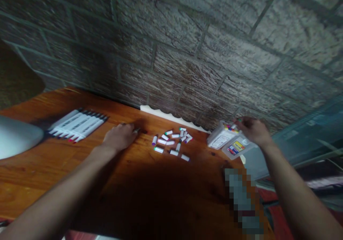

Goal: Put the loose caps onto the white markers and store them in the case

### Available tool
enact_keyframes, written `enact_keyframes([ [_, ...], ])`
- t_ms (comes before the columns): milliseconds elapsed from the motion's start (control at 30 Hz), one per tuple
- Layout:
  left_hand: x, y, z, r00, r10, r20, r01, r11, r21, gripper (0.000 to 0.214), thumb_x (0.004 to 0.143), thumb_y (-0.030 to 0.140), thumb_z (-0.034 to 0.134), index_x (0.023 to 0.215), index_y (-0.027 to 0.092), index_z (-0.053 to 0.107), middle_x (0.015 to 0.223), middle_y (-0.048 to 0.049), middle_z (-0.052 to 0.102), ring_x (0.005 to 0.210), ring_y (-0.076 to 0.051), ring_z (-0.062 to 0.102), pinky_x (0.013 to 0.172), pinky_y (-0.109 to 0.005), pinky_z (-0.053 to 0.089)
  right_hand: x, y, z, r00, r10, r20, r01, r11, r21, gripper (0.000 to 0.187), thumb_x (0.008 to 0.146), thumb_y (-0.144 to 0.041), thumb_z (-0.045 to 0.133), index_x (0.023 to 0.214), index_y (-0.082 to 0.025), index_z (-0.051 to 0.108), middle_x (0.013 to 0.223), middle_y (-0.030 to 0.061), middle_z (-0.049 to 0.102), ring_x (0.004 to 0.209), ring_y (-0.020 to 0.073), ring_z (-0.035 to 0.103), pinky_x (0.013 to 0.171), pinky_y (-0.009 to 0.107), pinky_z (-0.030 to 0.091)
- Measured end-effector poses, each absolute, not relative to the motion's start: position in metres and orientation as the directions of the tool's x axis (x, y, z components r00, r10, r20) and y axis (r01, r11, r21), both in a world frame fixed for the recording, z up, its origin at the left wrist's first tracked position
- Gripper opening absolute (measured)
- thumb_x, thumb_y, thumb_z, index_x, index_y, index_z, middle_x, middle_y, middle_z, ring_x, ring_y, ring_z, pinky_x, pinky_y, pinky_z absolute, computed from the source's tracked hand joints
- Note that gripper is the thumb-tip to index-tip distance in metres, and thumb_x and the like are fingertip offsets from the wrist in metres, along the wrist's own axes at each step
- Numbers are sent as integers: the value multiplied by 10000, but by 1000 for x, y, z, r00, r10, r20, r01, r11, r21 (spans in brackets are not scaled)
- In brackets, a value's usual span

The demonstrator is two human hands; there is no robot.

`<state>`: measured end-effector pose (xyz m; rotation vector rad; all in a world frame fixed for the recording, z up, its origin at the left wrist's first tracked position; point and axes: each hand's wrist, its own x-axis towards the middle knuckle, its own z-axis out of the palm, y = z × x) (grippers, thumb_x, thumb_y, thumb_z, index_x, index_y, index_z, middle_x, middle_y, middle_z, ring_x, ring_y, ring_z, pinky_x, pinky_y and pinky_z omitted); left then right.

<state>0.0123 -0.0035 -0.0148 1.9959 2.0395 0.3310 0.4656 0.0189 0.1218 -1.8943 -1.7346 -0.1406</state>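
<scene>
My right hand (pixel 253 128) is at the open top of a clear plastic marker case (pixel 220 135). Its fingers pinch a small marker cap (pixel 239 120) with a green end. Coloured ends show inside the case, and its lid hangs open beside it with a yellow, red and blue label. Several short white marker caps (pixel 174 153) with coloured ends lie loose on the wooden table (pixel 150 186). Left of them, my left hand (pixel 120 137) rests on the tabletop with its fingers curled. A small pale thing shows at its fingertips, too blurred to name.
A row of white markers (pixel 80 124) lies side by side on the left, near a pale rounded object (pixel 18 136). Behind the table stands a stone-block wall (pixel 182 61). A blurred-out object (pixel 243 200) lies near the right edge, beside a translucent bluish surface (pixel 302 136).
</scene>
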Motion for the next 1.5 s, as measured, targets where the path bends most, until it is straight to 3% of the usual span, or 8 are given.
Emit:
enact_keyframes([
  [100,26,-9,-10,60,997,40,840,-72,538,361,897,462,502,976,183,718,873,-99,736,874,-266,680,808,-340,500,444,17,118,116,880,461,957,26,-290,214,744,-387,718,731,-176,749,585,65,665,563,190,577,604,313,375],
  [167,38,-14,-7,165,980,112,336,-163,928,298,796,452,681,875,166,717,820,-76,728,821,-227,662,768,-302,507,424,2,113,126,827,549,954,50,-295,318,841,-432,623,924,-155,758,723,104,703,634,202,593,647,333,386],
  [267,57,-22,-5,226,969,104,135,-136,981,408,812,512,662,986,145,692,879,-72,739,776,-173,677,708,-277,540,379,-33,90,133,764,631,849,241,-471,424,904,-542,525,992,-179,725,823,101,718,669,188,603,643,316,421],
  [333,67,-27,-5,267,960,84,15,-91,996,442,813,516,679,1043,140,674,922,-77,741,773,-151,687,699,-270,556,342,-59,61,-9,893,450,605,363,-709,384,880,-553,579,891,-196,719,822,69,718,670,173,602,630,293,448],
  [467,83,-36,-5,360,932,50,-330,77,941,366,713,373,835,930,127,672,907,-49,725,793,-137,687,697,-247,565,279,-96,-3,-327,945,-7,266,85,-960,415,901,-569,562,937,-182,708,704,12,667,517,106,503,501,236,393],
  [633,93,-42,-8,390,919,48,-336,93,937,275,730,289,838,864,118,669,801,2,668,713,-99,649,653,-211,557,268,-110,-33,-365,919,-146,228,-64,-972,384,902,-531,600,965,-175,729,772,24,672,547,91,483,486,220,352],
  [1100,95,-41,-22,449,894,18,-289,125,949,385,829,456,738,1049,140,746,946,-80,741,763,-130,676,720,-239,540,290,-99,-23,-372,914,-160,-20,-180,-983,472,946,-576,493,964,-186,758,714,13,639,489,78,416,446,221,276],
  [1500,102,-46,-23,430,903,17,-263,107,959,358,806,463,760,960,140,753,835,-50,746,695,-107,650,668,-211,503,291,-100,-23,-443,872,-209,65,-201,-977,342,879,-494,655,941,-174,758,681,-19,569,538,69,413,493,214,311],
])
